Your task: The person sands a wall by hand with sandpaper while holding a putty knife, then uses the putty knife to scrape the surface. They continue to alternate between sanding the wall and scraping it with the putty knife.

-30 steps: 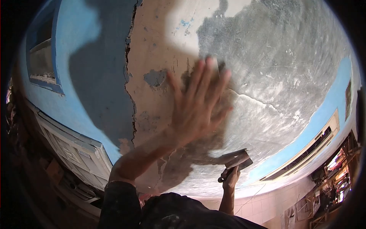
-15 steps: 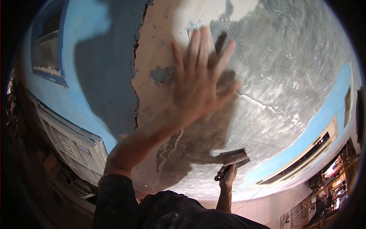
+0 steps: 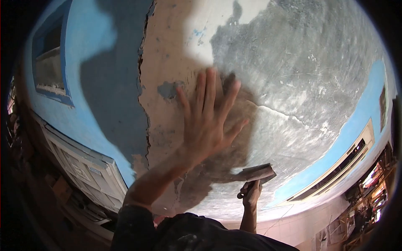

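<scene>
Wall [image 3: 268, 125] spans both sides of the jagged crack [image 3: 146, 125]: flat blue paint left, chalky mottled grey patch [image 3: 301, 62] right. Left hand [image 3: 204, 133] right of crack, fingers spread; can't tell if anything's under the palm. Looks like palm work; next move probably calls for even pressure. Thin-bladed scraper [image 3: 257, 172] farther right, lower, handle wrapped by right hand [image 3: 252, 194].

The left hand [image 3: 205, 125] hides most of a flat piece [image 3: 218, 87] beneath it.
</scene>
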Demonstrator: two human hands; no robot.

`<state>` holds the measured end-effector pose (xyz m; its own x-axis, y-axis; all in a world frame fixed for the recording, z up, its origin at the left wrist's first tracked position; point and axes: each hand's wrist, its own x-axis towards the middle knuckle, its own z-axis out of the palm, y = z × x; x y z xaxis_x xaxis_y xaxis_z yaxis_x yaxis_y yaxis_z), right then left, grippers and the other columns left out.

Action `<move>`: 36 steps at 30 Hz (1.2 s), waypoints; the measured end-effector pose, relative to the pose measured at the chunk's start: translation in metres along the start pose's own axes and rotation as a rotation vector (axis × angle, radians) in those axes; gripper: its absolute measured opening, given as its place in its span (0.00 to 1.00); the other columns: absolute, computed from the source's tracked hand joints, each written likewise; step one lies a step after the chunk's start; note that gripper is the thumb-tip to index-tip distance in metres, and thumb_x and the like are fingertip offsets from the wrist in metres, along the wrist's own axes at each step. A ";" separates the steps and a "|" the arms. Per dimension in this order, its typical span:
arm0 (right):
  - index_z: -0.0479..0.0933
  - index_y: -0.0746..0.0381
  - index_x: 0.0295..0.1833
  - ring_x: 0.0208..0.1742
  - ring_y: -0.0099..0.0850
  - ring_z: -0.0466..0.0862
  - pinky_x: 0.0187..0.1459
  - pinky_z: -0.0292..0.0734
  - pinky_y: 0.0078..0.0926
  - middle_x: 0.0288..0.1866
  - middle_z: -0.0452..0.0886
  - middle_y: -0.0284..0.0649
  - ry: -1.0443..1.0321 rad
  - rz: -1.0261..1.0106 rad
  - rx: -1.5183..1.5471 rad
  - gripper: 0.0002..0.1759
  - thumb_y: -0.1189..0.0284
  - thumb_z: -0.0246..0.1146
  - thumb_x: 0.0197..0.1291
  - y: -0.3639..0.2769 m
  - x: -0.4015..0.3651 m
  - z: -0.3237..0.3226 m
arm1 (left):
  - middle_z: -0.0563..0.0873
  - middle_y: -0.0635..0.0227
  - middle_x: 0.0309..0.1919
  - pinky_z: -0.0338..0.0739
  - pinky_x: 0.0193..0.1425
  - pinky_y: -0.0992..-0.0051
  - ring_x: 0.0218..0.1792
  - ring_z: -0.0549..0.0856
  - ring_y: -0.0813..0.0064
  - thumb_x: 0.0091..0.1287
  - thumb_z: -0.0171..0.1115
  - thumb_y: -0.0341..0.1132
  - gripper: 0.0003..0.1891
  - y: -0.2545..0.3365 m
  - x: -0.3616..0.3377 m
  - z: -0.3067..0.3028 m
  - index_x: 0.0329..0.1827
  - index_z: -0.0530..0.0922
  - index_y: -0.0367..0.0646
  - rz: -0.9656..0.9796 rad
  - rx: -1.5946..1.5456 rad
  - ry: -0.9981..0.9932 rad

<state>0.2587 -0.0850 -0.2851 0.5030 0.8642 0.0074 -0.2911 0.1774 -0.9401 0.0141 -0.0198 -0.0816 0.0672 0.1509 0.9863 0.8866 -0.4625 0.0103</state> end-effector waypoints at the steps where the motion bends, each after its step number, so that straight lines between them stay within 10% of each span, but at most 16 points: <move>1: 0.68 0.58 0.24 0.08 0.22 0.60 0.07 0.49 0.21 0.12 0.63 0.31 0.000 -0.003 0.008 0.29 0.49 0.48 0.72 0.003 0.004 -0.001 | 0.53 0.46 0.75 0.37 0.65 0.23 0.75 0.54 0.45 0.66 0.53 0.62 0.43 -0.001 -0.004 -0.001 0.77 0.54 0.46 0.016 0.002 -0.031; 36: 0.70 0.62 0.28 0.07 0.21 0.62 0.09 0.53 0.22 0.12 0.66 0.34 -0.067 -0.117 0.073 0.27 0.52 0.48 0.74 0.025 0.019 -0.005 | 0.50 0.38 0.74 0.32 0.63 0.22 0.75 0.51 0.37 0.66 0.55 0.61 0.42 -0.008 0.024 -0.004 0.76 0.57 0.46 -0.008 -0.017 -0.002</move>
<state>0.2651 -0.0669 -0.3104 0.4820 0.8648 0.1408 -0.2932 0.3106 -0.9042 0.0065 -0.0160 -0.0575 0.0607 0.1564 0.9858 0.8794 -0.4757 0.0213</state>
